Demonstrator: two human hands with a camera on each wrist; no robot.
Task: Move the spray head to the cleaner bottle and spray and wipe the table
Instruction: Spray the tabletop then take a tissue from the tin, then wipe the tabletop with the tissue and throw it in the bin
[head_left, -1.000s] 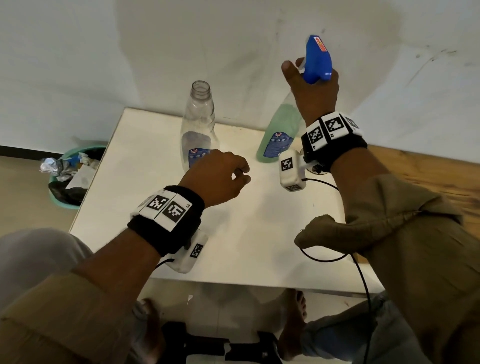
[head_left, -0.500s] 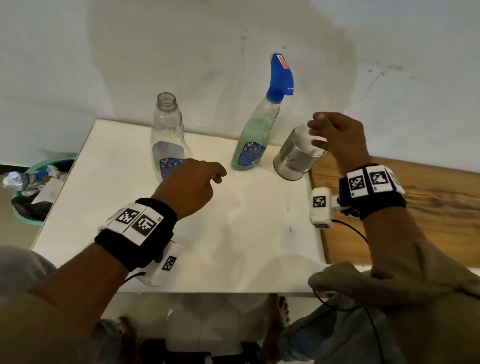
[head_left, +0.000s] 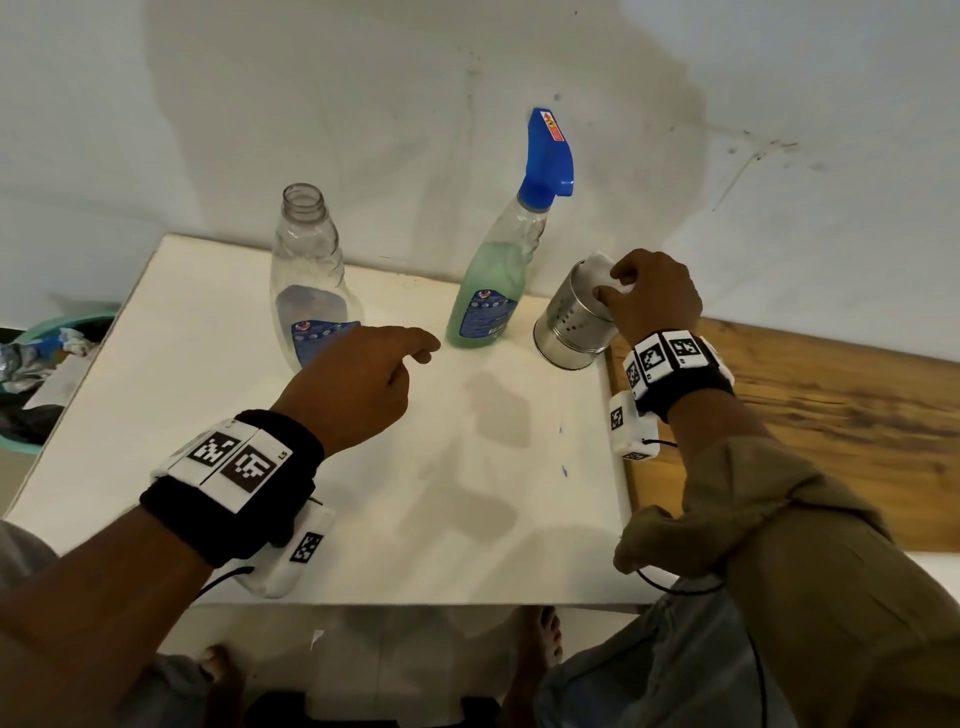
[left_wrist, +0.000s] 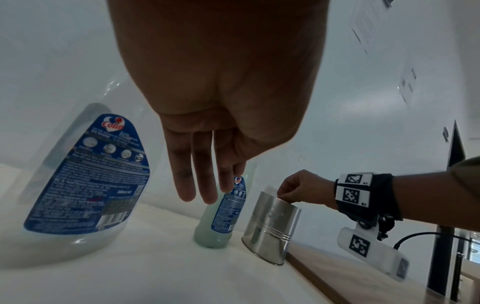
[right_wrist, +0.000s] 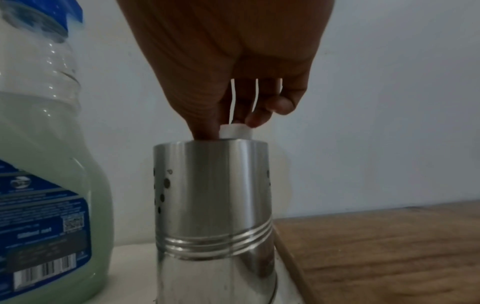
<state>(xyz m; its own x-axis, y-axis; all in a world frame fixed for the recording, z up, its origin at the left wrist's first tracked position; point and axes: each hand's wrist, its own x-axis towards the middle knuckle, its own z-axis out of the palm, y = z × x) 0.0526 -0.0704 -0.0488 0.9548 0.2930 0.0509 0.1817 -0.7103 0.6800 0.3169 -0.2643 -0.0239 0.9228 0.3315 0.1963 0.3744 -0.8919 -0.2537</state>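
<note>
The cleaner bottle with green liquid stands at the back of the white table, the blue spray head on its neck. An empty clear bottle without a cap stands to its left. My right hand pinches a white tissue that sticks out of a steel holder right of the cleaner bottle. My left hand hovers above the table in front of the empty bottle, fingers straight and holding nothing.
A wooden surface adjoins the table's right edge. A green bin full of rubbish stands on the floor at the left. The wall runs close behind the bottles. My feet show under the table's front edge.
My right hand let go of the spray head, left the cleaner bottle standing, moved right and down to the steel holder, and took hold of the tissue. My left hand uncurled its fingers.
</note>
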